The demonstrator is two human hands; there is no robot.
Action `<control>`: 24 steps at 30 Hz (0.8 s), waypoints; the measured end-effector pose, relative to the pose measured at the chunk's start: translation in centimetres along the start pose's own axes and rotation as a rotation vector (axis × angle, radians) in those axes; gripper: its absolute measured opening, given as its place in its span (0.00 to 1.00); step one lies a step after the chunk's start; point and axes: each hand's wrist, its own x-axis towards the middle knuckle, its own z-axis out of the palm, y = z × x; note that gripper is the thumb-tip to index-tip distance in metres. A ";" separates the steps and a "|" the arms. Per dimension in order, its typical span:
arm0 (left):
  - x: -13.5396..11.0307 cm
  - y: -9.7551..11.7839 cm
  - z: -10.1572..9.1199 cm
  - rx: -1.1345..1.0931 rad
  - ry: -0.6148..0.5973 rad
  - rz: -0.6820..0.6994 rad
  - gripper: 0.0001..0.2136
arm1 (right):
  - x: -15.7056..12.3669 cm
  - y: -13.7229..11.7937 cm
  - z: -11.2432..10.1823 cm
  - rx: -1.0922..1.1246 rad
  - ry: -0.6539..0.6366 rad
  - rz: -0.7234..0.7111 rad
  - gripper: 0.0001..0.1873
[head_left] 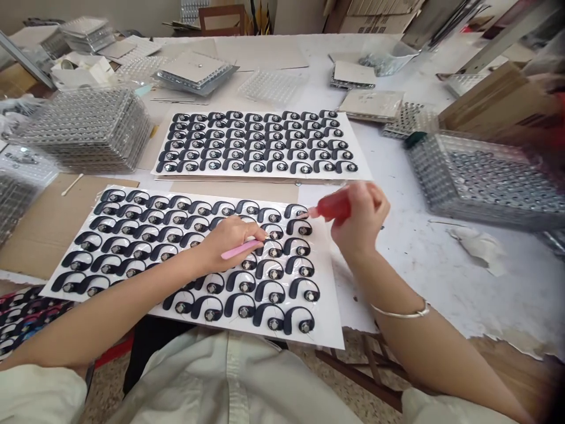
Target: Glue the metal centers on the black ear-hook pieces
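Gripping red bottle [334,205] (right hand [359,218]), pink tool [241,249] (left hand [229,241]) | apparently dispensing leftward onto hooked piece [298,211] | probably requires steady aim

I can't read any word or number from here. The far box [375,10], right of the middle beyond the desk [388,168], has small dark printed marks [374,27] on its side, too blurred to make out.

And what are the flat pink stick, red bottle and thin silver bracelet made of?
The flat pink stick: probably smooth plastic, being evenly coloured. The red bottle: likely plastic, from its slightly see-through look, though blurred. The thin silver bracelet: polished metal, it seems, because it shines.
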 end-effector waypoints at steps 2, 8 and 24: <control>-1.3 0.4 -0.8 0.043 0.094 0.050 0.02 | 1.7 -0.6 -1.2 0.091 0.151 0.201 0.17; -7.6 0.0 -4.3 0.054 0.369 -0.286 0.03 | 0.7 -1.1 -6.9 0.141 -0.080 0.471 0.19; -13.7 -1.9 -7.0 0.152 0.620 -0.595 0.04 | -3.0 0.2 -5.8 0.114 -0.302 0.331 0.15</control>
